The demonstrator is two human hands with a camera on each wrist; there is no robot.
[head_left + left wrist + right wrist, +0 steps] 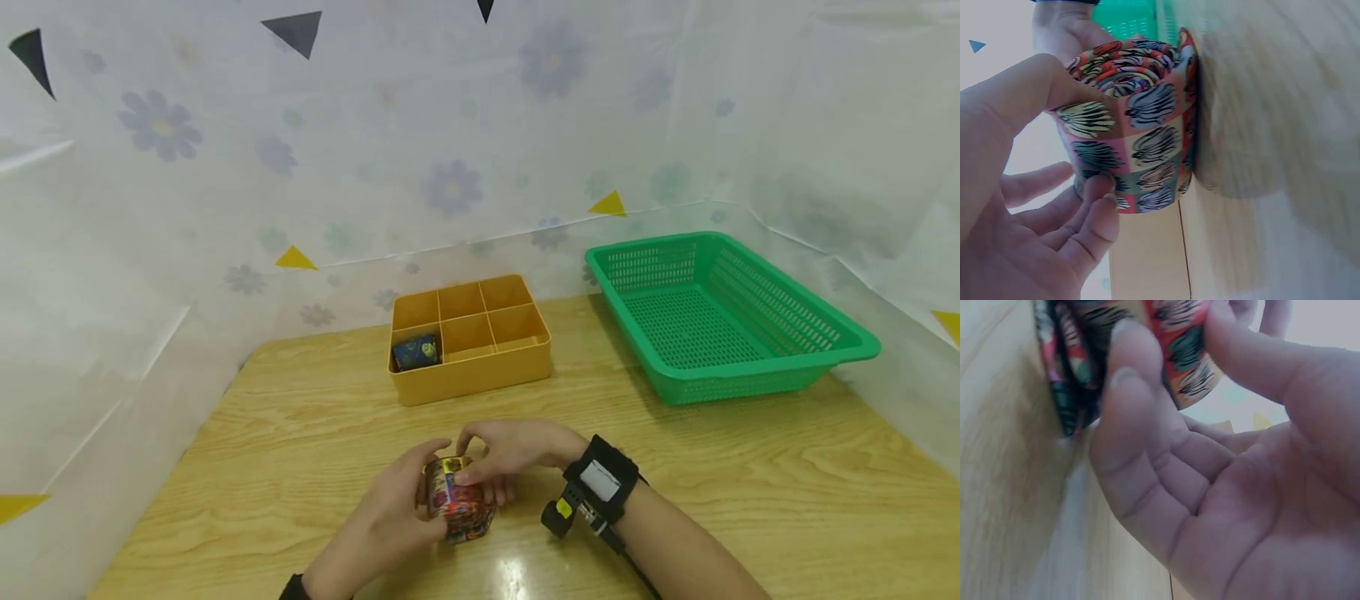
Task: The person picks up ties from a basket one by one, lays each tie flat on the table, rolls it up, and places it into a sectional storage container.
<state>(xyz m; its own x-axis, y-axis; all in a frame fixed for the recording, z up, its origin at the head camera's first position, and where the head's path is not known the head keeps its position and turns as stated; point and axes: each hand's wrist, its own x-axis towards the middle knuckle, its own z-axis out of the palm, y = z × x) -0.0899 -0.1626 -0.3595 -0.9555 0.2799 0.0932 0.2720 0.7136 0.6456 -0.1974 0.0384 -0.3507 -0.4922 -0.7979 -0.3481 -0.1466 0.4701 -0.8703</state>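
A rolled bundle of colourful patterned cloth (pixel 459 500) (pixel 1138 134) (pixel 1175 344) rests on the wooden table (pixel 750 500) near its front edge. My left hand (pixel 390 521) (pixel 1029 187) grips its left side, thumb on top and fingers curled round the lower part. My right hand (pixel 510 458) (pixel 1210 456) holds it from the right, fingers curled over the roll. A watch-like camera band (pixel 596 483) sits on the right wrist.
A yellow tray with several compartments (pixel 480 371) stands behind the hands, with a dark blue rolled item (pixel 415 352) in its front-left compartment. A green mesh basket (pixel 855 342) stands at the back right. White flowered sheeting (pixel 225 167) walls the table.
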